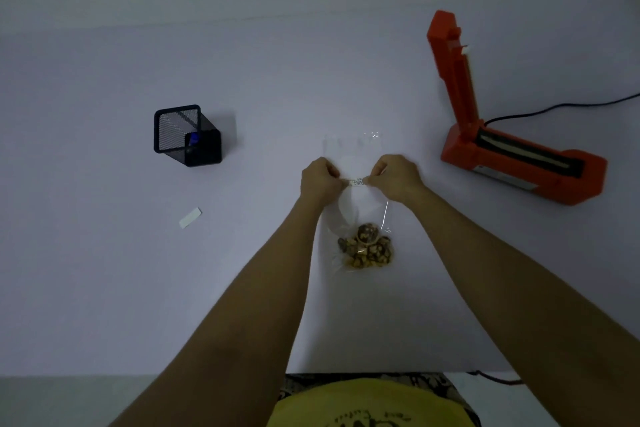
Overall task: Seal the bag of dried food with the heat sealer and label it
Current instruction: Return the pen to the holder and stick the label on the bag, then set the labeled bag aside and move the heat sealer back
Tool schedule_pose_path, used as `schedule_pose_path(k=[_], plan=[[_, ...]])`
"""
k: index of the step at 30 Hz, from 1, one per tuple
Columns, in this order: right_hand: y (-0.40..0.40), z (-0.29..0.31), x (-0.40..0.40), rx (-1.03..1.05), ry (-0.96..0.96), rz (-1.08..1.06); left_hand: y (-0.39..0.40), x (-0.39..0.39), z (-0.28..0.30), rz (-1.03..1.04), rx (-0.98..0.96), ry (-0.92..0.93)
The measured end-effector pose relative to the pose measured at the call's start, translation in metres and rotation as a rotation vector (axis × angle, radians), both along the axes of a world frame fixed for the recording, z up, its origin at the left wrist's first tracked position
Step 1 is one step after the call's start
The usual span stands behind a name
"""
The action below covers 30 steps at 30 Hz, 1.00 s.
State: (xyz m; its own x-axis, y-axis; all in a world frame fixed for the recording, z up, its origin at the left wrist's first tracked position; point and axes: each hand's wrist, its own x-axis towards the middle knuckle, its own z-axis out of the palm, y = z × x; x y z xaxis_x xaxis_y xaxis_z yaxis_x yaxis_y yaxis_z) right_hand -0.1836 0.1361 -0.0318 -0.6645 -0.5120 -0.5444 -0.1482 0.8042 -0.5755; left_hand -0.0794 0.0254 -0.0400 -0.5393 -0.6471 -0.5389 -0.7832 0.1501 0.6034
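A clear plastic bag (pixel 356 211) lies flat on the white table (pixel 104 270) in front of me, with brown dried food (pixel 365 246) bunched at its near end. A small white label (pixel 355 181) with dark print is stretched across the bag's middle. My left hand (pixel 320 178) pinches the label's left end and my right hand (pixel 394 177) pinches its right end. The orange heat sealer (pixel 502 152) stands at the right with its arm raised.
A black mesh pen holder (pixel 187 135) with a blue pen inside stands at the left. A white strip of paper (pixel 189 217) lies near it. The sealer's black cord (pixel 561 107) runs off to the right.
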Motion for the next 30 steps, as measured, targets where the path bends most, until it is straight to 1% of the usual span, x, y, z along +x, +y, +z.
schedule_pose_path(k=[2, 5, 6, 7, 9, 11, 13, 15, 17, 20, 22, 25, 27, 30], plan=[[0.003, 0.004, 0.0, -0.041, -0.046, -0.025, 0.003, 0.005, 0.006, 0.03, 0.022, 0.059], [0.015, 0.013, -0.003, -0.234, -0.203, -0.147, 0.009, 0.027, 0.013, 0.104, -0.021, 0.192], [0.022, 0.015, -0.001, -0.285, -0.194, -0.197, 0.011, 0.037, 0.015, 0.136, -0.065, 0.213], [0.03, 0.015, 0.002, -0.298, -0.139, -0.243, 0.012, 0.047, 0.016, 0.164, -0.114, 0.219], [0.046, 0.01, 0.01, -0.226, -0.037, -0.304, 0.015, 0.065, 0.016, 0.188, -0.17, 0.182], [0.057, 0.007, 0.024, -0.144, -0.114, -0.336, 0.02, 0.077, 0.015, 0.16, -0.141, 0.125], [0.061, 0.004, 0.038, -0.119, -0.202, -0.347, 0.026, 0.082, 0.011, 0.124, -0.078, 0.119], [0.061, 0.0, 0.052, -0.129, -0.198, -0.295, 0.033, 0.084, 0.008, 0.122, -0.036, 0.126], [0.055, 0.001, 0.061, -0.206, -0.255, -0.272, 0.034, 0.084, 0.005, 0.162, -0.013, 0.121], [0.041, 0.008, 0.059, -0.358, -0.414, -0.317, 0.023, 0.083, -0.001, 0.293, -0.017, 0.127], [0.028, 0.014, 0.052, -0.415, -0.442, -0.303, 0.01, 0.079, 0.001, 0.345, 0.038, 0.195], [0.0, 0.017, 0.033, -0.487, -0.456, -0.351, -0.012, 0.067, 0.012, 0.361, 0.196, 0.323], [-0.022, 0.015, 0.016, -0.5, -0.448, -0.373, -0.03, 0.055, 0.016, 0.358, 0.209, 0.382], [-0.061, 0.008, -0.009, -0.49, -0.411, -0.405, -0.065, 0.03, 0.013, 0.422, 0.211, 0.418]])
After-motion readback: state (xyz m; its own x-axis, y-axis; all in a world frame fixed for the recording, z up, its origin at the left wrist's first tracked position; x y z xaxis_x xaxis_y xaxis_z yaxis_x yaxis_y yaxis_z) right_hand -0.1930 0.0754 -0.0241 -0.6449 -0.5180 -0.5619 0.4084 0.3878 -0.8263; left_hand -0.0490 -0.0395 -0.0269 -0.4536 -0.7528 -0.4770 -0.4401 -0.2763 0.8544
